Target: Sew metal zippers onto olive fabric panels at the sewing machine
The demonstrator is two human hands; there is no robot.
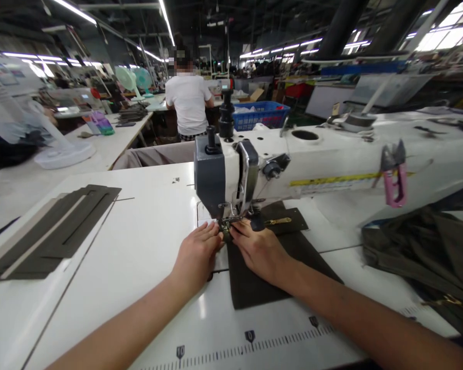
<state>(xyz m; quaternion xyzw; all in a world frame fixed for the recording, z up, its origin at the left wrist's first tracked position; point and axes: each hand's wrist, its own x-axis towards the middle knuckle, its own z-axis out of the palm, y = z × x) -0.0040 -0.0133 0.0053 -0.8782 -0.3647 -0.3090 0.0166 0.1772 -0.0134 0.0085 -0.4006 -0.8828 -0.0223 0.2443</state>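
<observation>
A dark olive fabric panel (262, 282) lies under the head of a white sewing machine (332, 159). My right hand (256, 249) rests on the panel with its fingertips beside the presser foot. My left hand (200, 249) is just left of the needle area, its fingers close together at the panel's left edge. What its fingertips touch is too small to make out. A gold zipper pull (278, 221) shows on the fabric right of the needle area.
Stacked dark and beige pieces (57, 234) lie at the left of the white table (139, 257). Pink-handled snips (395, 180) hang on the machine. Dark fabric (424, 257) is heaped at the right. Beyond are a blue basket (260, 117) and a person in white (188, 103).
</observation>
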